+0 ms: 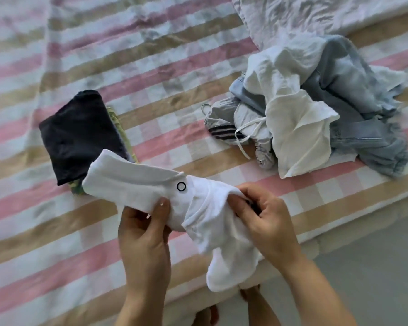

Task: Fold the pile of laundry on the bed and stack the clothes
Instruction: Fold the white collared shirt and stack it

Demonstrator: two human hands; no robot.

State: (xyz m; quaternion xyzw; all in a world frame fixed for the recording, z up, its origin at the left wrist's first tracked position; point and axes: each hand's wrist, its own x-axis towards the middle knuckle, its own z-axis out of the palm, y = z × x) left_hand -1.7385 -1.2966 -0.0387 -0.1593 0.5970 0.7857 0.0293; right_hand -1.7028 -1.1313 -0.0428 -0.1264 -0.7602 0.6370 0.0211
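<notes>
White socks [127, 182], limp, one bearing a black ring; left hand [144, 231] and right hand [269, 222] each pinch them

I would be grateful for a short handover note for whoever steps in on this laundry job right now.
Left hand: grips the white socks near their middle, held above the bed.
Right hand: fingers pinch the socks' other end.
Done: a folded dark garment lies on a green patterned piece, on the bed to the left.
Left: finish the socks and add them to that stack. Then fold the unfolded pile on the right: white shirt, denim and grey striped shorts.
</notes>
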